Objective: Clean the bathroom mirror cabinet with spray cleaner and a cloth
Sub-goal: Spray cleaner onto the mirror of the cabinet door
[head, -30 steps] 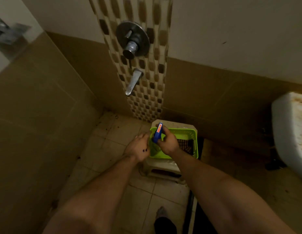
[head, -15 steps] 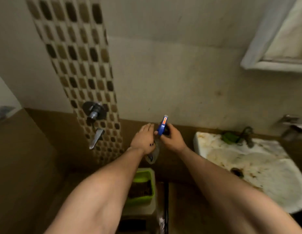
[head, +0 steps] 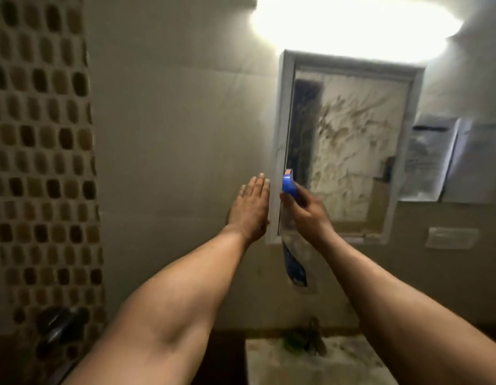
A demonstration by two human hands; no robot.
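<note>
With fingers of the right hand curled, faces the smeared mirror cabinet and holds the spray bottle by its neck before the frame's left edge, likely to wet the glass. Holds left hand flat, empty, beside the nozzle, perhaps shielding.

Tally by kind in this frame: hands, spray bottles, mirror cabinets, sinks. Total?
hands: 2 (left hand, right hand)
spray bottle: 1
mirror cabinet: 1
sink: 1
total: 5

No legible txt; spray bottle label, wall papers too blurred.
</note>
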